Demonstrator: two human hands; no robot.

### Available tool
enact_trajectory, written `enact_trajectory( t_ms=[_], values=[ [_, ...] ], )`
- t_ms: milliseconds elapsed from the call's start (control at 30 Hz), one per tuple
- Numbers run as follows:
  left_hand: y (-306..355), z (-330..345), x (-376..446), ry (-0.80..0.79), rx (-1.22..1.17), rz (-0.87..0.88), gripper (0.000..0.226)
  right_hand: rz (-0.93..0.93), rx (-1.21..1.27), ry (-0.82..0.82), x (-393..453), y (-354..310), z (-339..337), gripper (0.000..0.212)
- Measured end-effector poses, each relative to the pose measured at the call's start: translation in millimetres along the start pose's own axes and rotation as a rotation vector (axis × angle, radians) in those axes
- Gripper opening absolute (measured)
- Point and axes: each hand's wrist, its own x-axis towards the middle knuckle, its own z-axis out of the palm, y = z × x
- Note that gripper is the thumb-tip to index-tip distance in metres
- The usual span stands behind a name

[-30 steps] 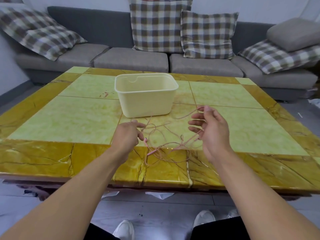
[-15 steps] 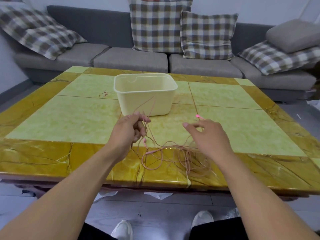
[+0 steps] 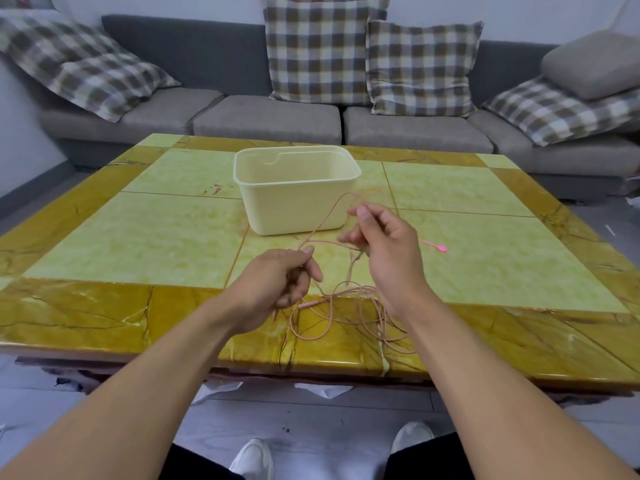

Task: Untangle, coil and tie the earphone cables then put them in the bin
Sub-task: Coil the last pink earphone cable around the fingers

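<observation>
A thin pink earphone cable [image 3: 341, 308] lies in loose loops on the near part of the table [image 3: 104, 306]. My left hand [image 3: 277, 282] pinches one stretch of it between thumb and fingers. My right hand [image 3: 384, 244] is raised a little higher and pinches another stretch, which arcs up in front of the bin. A cream plastic bin [image 3: 298, 192] stands behind both hands, open and with nothing visible inside. A bright pink tie [image 3: 434, 244] lies on the table just right of my right hand.
The table has a yellow and green tiled top with a glossy front edge. A grey sofa [image 3: 270, 116] with checked cushions runs along the far side. My white shoes [image 3: 252, 459] show on the floor below the table edge.
My right hand rose from the table and took a stretch of cable, lifting it in front of the bin. The pink tie, near my right fingertips before, now lies on the table.
</observation>
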Motion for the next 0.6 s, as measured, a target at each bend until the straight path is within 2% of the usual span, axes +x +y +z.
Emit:
enact_trajectory(
  t_ms=[67, 133, 200, 267, 400, 467, 533, 600],
  values=[
    [7.2, -3.7, -3.5, -0.128, -0.263, -0.033, 0.043, 0.038, -0.057, -0.031, 3.3, 1.1, -3.3, 0.021],
    [16.5, -5.3, -6.5, -0.189, -0.488, 0.007, 0.04, -0.002, -0.415, -0.123, 5.0, 7.0, -6.4, 0.022],
    [24.8, -5.7, -7.1, -0.147, -0.623, 0.087, 0.038, 0.004, -0.724, -0.298, 1.8, 13.3, -7.4, 0.022],
    [28.2, -7.7, -4.6, -0.043, -0.667, 0.155, 0.037, 0.073, -0.895, -0.479, -5.0, 17.3, -5.0, 0.022],
    [20.3, -18.1, 3.9, 0.179, -0.658, 0.211, 0.046, 0.076, -0.924, -0.689, -16.8, 13.5, 4.6, 0.023],
    [12.4, -22.7, 9.7, 0.226, -0.588, 0.219, 0.065, 0.069, -0.938, -0.747, -21.1, 7.6, 6.5, 0.025],
    [5.2, -27.1, 13.8, 0.246, -0.399, 0.215, 0.081, 0.06, -0.929, -0.747, -22.9, 2.4, 3.8, 0.024],
    [-0.9, -26.3, 13.7, 0.212, -0.123, 0.202, 0.082, 0.025, -0.921, -0.703, -22.6, -3.9, -2.3, 0.02]
  ],
)
